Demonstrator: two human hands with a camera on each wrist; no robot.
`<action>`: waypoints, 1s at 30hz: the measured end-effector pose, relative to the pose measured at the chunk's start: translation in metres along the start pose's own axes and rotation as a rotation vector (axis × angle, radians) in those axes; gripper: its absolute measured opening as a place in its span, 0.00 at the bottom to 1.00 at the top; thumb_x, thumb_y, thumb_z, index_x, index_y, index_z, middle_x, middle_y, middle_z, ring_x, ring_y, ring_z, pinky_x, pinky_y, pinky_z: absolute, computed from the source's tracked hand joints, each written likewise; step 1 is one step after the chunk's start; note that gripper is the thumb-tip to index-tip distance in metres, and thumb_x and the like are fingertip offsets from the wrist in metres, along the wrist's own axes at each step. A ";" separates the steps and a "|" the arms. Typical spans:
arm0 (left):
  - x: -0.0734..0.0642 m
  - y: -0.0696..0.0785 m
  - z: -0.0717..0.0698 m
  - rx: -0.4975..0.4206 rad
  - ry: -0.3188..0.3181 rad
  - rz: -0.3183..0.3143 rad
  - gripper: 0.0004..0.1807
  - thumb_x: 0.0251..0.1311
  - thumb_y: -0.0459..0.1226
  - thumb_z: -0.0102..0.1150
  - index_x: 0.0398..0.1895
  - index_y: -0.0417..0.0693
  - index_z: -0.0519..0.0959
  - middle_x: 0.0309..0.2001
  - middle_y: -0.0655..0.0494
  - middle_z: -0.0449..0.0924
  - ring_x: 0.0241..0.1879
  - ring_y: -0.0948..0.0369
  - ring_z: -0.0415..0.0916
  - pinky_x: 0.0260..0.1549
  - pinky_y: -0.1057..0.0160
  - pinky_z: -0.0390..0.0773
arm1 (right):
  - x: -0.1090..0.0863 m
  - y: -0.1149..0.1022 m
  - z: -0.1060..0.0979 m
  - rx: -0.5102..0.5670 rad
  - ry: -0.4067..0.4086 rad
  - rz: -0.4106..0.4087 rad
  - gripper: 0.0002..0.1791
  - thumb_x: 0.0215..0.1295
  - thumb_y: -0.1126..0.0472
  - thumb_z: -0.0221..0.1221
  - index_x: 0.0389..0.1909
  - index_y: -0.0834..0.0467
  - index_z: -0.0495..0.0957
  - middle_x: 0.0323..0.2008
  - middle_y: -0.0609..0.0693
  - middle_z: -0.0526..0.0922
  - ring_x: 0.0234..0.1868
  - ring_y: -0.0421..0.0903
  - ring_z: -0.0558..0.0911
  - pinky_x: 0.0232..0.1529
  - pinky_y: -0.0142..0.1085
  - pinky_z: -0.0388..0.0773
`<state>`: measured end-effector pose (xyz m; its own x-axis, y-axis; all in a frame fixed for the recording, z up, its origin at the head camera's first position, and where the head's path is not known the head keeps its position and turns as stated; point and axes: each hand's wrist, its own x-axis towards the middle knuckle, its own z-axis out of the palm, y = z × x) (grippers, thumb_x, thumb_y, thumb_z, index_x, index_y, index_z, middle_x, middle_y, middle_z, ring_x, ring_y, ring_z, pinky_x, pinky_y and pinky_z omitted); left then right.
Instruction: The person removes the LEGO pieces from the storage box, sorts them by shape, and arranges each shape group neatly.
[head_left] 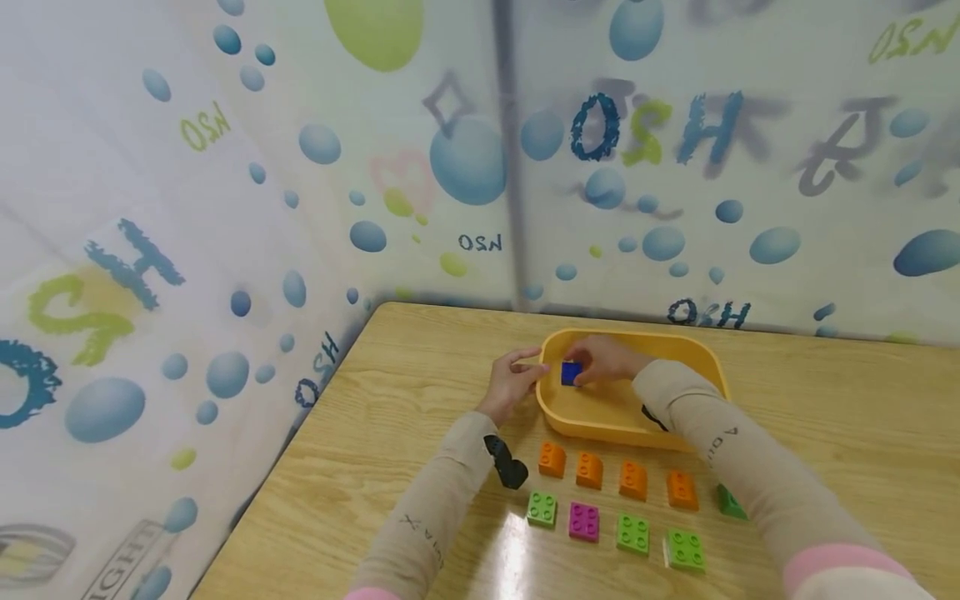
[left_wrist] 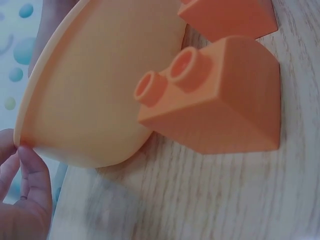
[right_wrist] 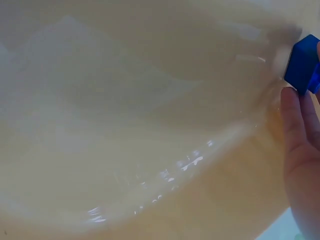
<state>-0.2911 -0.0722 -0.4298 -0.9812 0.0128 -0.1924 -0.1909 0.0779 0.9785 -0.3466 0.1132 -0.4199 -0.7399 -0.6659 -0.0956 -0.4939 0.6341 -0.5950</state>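
Note:
My right hand (head_left: 609,358) reaches into a yellow-orange plastic tub (head_left: 630,429) and pinches a blue toy building block (head_left: 571,373) near the tub's left end. In the right wrist view the blue block (right_wrist: 301,64) shows at the right edge between fingers and thumb, over the tub's smooth floor. My left hand (head_left: 512,385) grips the tub's left rim between thumb and fingers. That pinch on the rim shows again in the left wrist view, where the hand (left_wrist: 27,185) is at the left edge.
In front of the tub stands a row of orange blocks (head_left: 588,470) with sloped tops. Nearer lie several light green blocks (head_left: 633,533) and one magenta block (head_left: 584,522). A dark green block (head_left: 732,502) is partly hidden by my right sleeve. Printed curtains back the wooden table (head_left: 337,467).

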 end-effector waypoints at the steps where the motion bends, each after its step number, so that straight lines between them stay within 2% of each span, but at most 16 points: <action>1: 0.000 0.000 -0.001 -0.005 -0.005 -0.002 0.19 0.52 0.32 0.61 0.50 0.44 0.75 0.34 0.47 0.79 0.35 0.53 0.77 0.33 0.60 0.78 | 0.000 -0.001 0.001 -0.006 -0.001 0.001 0.21 0.49 0.64 0.64 0.44 0.70 0.74 0.42 0.59 0.78 0.41 0.52 0.76 0.47 0.44 0.72; 5: 0.001 0.001 -0.001 -0.026 -0.017 -0.011 0.20 0.52 0.32 0.60 0.51 0.44 0.75 0.35 0.47 0.78 0.38 0.50 0.76 0.34 0.58 0.78 | 0.001 -0.001 0.003 -0.031 -0.001 0.011 0.22 0.49 0.64 0.65 0.44 0.68 0.74 0.40 0.57 0.78 0.38 0.50 0.75 0.46 0.43 0.72; 11: 0.000 0.000 0.001 -0.016 -0.011 -0.012 0.20 0.51 0.33 0.61 0.50 0.45 0.75 0.34 0.47 0.78 0.36 0.53 0.77 0.36 0.59 0.78 | -0.001 0.001 0.003 -0.018 -0.005 0.033 0.21 0.50 0.65 0.64 0.45 0.68 0.73 0.39 0.56 0.77 0.39 0.50 0.74 0.46 0.43 0.72; 15: 0.000 -0.001 0.000 -0.023 -0.006 0.003 0.20 0.52 0.32 0.60 0.50 0.44 0.75 0.35 0.46 0.78 0.39 0.50 0.76 0.37 0.59 0.77 | -0.005 -0.002 -0.003 -0.001 0.028 -0.008 0.19 0.49 0.66 0.63 0.43 0.69 0.73 0.38 0.59 0.77 0.39 0.52 0.75 0.45 0.44 0.73; 20: 0.000 -0.001 0.001 -0.018 -0.009 0.005 0.20 0.52 0.32 0.60 0.50 0.45 0.75 0.36 0.45 0.78 0.39 0.51 0.76 0.36 0.61 0.78 | -0.016 -0.002 -0.019 -0.043 0.074 -0.019 0.19 0.50 0.64 0.63 0.43 0.67 0.74 0.38 0.59 0.78 0.39 0.52 0.77 0.44 0.44 0.74; 25: -0.001 0.000 0.001 -0.010 -0.020 0.001 0.20 0.52 0.32 0.60 0.50 0.44 0.75 0.37 0.45 0.77 0.37 0.54 0.77 0.36 0.62 0.78 | -0.034 -0.008 -0.036 -0.002 0.083 -0.007 0.20 0.53 0.64 0.62 0.46 0.68 0.72 0.40 0.61 0.77 0.41 0.54 0.77 0.45 0.45 0.74; 30: -0.003 0.001 0.001 -0.003 -0.026 0.027 0.20 0.53 0.31 0.59 0.51 0.43 0.74 0.37 0.44 0.77 0.34 0.56 0.77 0.35 0.61 0.78 | -0.052 -0.017 -0.045 0.002 0.104 -0.033 0.19 0.53 0.65 0.61 0.45 0.69 0.72 0.40 0.60 0.77 0.41 0.54 0.77 0.43 0.45 0.75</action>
<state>-0.2886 -0.0716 -0.4281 -0.9850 0.0410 -0.1676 -0.1642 0.0741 0.9836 -0.3203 0.1549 -0.3691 -0.7666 -0.6420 0.0080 -0.5184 0.6115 -0.5978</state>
